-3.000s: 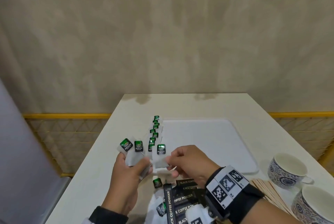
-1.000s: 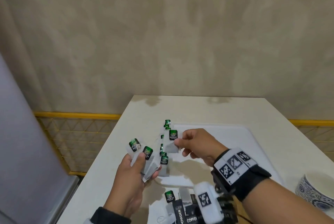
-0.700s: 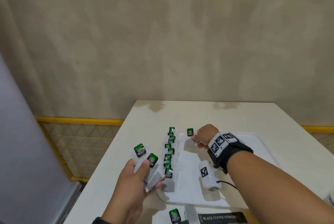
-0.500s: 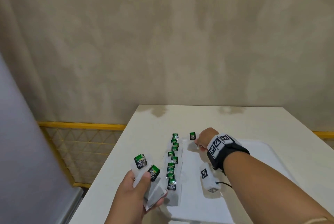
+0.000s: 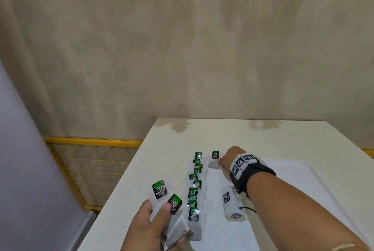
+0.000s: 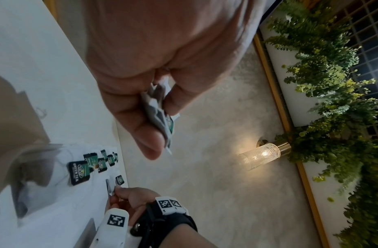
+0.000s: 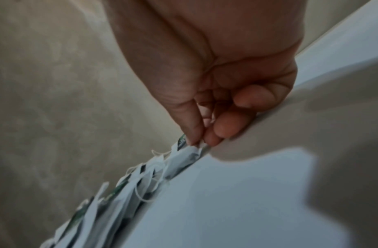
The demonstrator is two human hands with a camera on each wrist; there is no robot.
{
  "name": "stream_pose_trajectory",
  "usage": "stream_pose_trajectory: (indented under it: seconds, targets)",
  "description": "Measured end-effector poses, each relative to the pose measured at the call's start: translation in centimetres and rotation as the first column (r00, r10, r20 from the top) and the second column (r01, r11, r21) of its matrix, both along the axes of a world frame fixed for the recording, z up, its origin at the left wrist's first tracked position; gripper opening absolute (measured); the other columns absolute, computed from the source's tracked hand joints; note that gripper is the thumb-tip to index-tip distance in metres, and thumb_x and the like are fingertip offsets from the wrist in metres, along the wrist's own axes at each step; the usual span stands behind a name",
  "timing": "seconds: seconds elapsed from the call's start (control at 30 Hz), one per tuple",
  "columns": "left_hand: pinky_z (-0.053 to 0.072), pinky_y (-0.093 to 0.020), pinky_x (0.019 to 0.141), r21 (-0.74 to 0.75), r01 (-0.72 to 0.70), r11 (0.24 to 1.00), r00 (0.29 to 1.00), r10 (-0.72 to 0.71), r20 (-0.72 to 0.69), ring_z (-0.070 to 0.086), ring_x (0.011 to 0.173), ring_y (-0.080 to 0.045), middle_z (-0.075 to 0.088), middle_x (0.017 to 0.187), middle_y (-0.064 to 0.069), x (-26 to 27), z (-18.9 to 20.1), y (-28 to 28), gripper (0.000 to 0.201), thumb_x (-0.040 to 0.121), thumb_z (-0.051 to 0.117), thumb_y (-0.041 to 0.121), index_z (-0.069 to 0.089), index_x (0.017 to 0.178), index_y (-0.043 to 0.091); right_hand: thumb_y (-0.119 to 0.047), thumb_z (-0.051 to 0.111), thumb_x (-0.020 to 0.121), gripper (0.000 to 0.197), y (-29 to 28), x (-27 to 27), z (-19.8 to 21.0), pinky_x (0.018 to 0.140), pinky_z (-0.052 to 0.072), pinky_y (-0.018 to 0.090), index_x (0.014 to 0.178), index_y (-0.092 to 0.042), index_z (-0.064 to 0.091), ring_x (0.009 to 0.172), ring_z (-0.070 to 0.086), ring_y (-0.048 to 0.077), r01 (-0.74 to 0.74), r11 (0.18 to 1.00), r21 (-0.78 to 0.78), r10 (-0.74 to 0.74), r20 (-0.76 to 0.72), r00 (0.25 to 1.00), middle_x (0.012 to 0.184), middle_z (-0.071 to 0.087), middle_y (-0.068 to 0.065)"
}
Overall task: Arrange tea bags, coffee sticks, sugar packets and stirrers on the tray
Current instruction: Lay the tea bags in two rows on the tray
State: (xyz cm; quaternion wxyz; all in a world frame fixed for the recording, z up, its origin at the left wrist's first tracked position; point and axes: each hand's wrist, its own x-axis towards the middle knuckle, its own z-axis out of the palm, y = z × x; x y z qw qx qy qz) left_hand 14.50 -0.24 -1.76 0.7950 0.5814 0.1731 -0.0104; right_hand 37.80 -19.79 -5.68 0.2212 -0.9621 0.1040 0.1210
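A row of several green-tagged tea bags (image 5: 194,186) runs along the left side of the white tray (image 5: 287,179). At the tray's far left corner my right hand (image 5: 220,162) pinches one tea bag (image 5: 215,159) that lies on the tray beside the row's far end; the pinch (image 7: 200,142) shows close up in the right wrist view. My left hand (image 5: 153,222) is near the tray's near left corner and grips two tea bags (image 5: 168,200) with green tags up. The left wrist view shows these bags (image 6: 160,107) between thumb and fingers.
The tray lies on a cream table (image 5: 232,135) against a beige wall. A yellow rail with mesh (image 5: 91,159) runs to the left below the table edge. A grey panel (image 5: 30,169) stands at the far left.
My right hand carried a tea bag from near my left hand out to the tray's far left corner and lowered it there. My left hand stayed, holding two bags. The view tilted up.
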Motion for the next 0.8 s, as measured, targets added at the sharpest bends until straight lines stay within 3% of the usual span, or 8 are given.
stream_pose_trajectory:
  seconds: [0.07,0.13,0.27,0.37,0.5,0.6,0.67,0.8]
  targets:
    - [0.054,-0.035,0.043,-0.045,0.019,0.999,1.0,-0.02,-0.024,0.065,0.065,-0.039,0.071,0.078,-0.022,0.0,0.5,-0.2,0.012,0.094,0.051,0.003,0.063,0.096,0.006,-0.04,0.063,0.082,0.032,-0.1,-0.2,0.2,0.06,0.049,0.023,0.061,-0.017,0.058,0.056,0.058,0.015,0.012,1.0,0.027,-0.013,0.02,1.0,0.06,0.062,-0.001]
    - [0.054,-0.039,0.041,-0.094,0.038,0.995,0.998,-0.042,-0.042,0.066,0.057,-0.04,0.072,0.07,-0.02,0.3,0.6,-0.3,0.016,0.094,0.05,-0.001,0.064,0.094,0.006,-0.041,0.063,0.081,0.033,-0.2,-0.3,0.3,0.059,0.049,0.025,0.059,-0.016,0.058,0.053,0.058,0.019,0.016,0.998,0.065,-0.017,0.024,1.0,0.057,0.061,0.0]
    - [0.055,-0.036,0.046,-0.067,0.089,0.994,0.994,-0.093,-0.057,0.067,0.07,-0.041,0.072,0.088,-0.024,1.5,0.2,-0.5,0.019,0.094,0.049,-0.002,0.065,0.101,0.006,-0.041,0.063,0.082,0.029,-0.4,-0.3,0.5,0.066,0.051,0.029,0.068,-0.016,0.063,0.071,0.07,0.025,-0.008,0.986,0.164,0.01,-0.012,1.0,0.071,0.07,0.003]
    - [0.054,-0.033,0.048,-0.018,0.11,0.994,0.992,-0.111,-0.052,0.066,0.079,-0.038,0.072,0.095,-0.021,2.4,0.3,-0.8,0.021,0.095,0.05,0.001,0.065,0.106,0.01,-0.03,0.056,0.093,0.025,-0.4,-2.3,3.2,0.053,0.045,0.022,0.08,-0.01,0.063,0.06,0.06,0.016,-0.106,0.968,0.227,0.107,0.011,0.994,0.075,0.069,0.001]
    - [0.053,-0.03,0.051,0.073,0.142,0.987,0.99,-0.141,-0.021,0.068,0.077,-0.03,0.073,0.098,-0.017,2.9,0.4,-1.2,0.023,0.096,0.048,0.002,0.064,0.107,0.014,-0.036,0.056,0.096,0.029,0.2,-6.9,7.2,0.055,0.044,0.021,0.098,-0.008,0.065,0.065,0.061,0.014,-0.251,0.758,0.602,0.315,0.0,0.949,0.085,0.071,0.002]
    - [0.053,-0.028,0.051,0.146,0.163,0.976,0.986,-0.165,-0.001,0.069,0.076,-0.025,0.075,0.096,-0.01,2.8,0.5,-1.7,0.025,0.096,0.048,0.003,0.064,0.107,0.018,-0.043,0.061,0.091,0.033,0.9,-10.2,8.5,0.059,0.046,0.022,0.099,-0.012,0.067,0.07,0.065,0.015,-0.34,0.619,0.708,0.492,-0.011,0.871,0.086,0.071,-0.002]
    - [0.053,-0.029,0.053,0.191,0.177,0.966,0.982,-0.185,0.026,0.069,0.077,-0.024,0.075,0.095,-0.008,2.6,0.6,-2.0,0.027,0.096,0.049,0.002,0.064,0.108,0.021,-0.041,0.069,0.086,0.027,1.2,-11.5,8.7,0.06,0.046,0.022,0.093,-0.015,0.067,0.07,0.066,0.015,-0.381,0.578,0.722,0.541,0.01,0.841,0.083,0.068,-0.001]
    - [0.053,-0.029,0.055,0.259,0.145,0.955,0.981,-0.172,0.084,0.073,0.08,-0.022,0.076,0.093,-0.003,2.3,1.0,-2.3,0.025,0.092,0.058,0.007,0.067,0.106,0.025,-0.024,0.083,0.075,0.036,1.4,-12.7,8.6,0.053,0.044,0.02,0.101,-0.009,0.064,0.061,0.064,0.012,-0.397,0.579,0.712,0.55,0.019,0.835,0.078,0.068,0.006]
